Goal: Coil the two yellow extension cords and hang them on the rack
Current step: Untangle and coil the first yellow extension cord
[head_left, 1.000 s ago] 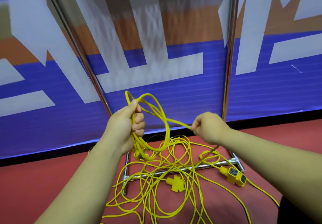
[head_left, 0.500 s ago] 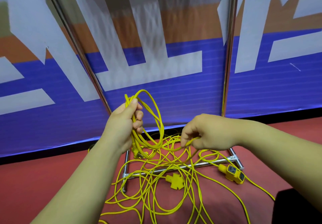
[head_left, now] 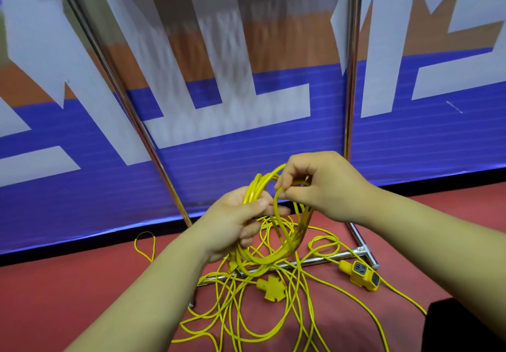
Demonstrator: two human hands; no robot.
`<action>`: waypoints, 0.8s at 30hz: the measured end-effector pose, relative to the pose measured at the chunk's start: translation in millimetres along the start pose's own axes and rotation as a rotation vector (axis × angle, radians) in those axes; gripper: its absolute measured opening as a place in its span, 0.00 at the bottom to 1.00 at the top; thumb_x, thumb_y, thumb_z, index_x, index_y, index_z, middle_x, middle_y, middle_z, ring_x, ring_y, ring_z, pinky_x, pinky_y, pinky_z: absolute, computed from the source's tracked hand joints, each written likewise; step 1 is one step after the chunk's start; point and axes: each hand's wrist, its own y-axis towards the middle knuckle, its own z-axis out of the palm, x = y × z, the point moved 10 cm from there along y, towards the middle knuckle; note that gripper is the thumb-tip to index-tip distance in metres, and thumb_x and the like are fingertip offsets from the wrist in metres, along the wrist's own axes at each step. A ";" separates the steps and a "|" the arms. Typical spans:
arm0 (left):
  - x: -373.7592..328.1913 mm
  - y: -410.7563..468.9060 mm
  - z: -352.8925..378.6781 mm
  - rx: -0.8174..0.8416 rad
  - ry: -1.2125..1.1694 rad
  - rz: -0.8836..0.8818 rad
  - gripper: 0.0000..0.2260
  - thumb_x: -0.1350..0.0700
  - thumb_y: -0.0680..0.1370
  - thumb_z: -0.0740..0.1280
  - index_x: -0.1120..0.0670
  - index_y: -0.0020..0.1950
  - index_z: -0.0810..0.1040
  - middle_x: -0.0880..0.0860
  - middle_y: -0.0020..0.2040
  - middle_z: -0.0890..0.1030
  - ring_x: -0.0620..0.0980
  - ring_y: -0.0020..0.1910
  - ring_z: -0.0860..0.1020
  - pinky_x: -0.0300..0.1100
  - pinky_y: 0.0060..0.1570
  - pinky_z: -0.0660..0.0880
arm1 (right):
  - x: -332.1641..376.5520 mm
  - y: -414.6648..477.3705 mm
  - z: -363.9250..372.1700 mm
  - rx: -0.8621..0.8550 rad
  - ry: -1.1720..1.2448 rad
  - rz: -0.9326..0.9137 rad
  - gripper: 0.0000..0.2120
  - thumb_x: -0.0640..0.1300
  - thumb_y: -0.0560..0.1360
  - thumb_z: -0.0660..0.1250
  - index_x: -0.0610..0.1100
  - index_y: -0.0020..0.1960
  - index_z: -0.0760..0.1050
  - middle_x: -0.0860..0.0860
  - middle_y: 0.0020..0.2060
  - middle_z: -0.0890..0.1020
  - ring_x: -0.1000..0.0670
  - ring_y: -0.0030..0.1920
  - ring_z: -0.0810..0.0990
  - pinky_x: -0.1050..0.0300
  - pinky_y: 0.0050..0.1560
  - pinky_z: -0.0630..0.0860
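Left hand (head_left: 232, 223) grips coil (head_left: 284, 250); right hand (head_left: 328, 187) — at its 2 o'clock — pinches a loop (head_left: 276, 212) (slack (head_left: 241, 321) at 6).

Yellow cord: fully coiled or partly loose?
Partly coiled. The left hand grips a bundle of loops, the right hand pinches a strand beside it; much loose cord lies tangled on the floor.
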 end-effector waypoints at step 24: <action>-66.5 -40.0 -113.5 -0.313 -0.416 0.300 0.07 0.57 0.80 0.61 0.54 0.43 0.73 0.51 0.30 0.72 0.39 0.18 0.60 0.31 0.17 0.58 | -99.7 -13.9 79.2 0.357 0.341 0.398 0.09 0.33 0.76 0.70 0.43 0.46 0.72 0.43 0.37 0.81 0.48 0.41 0.80 0.55 0.44 0.75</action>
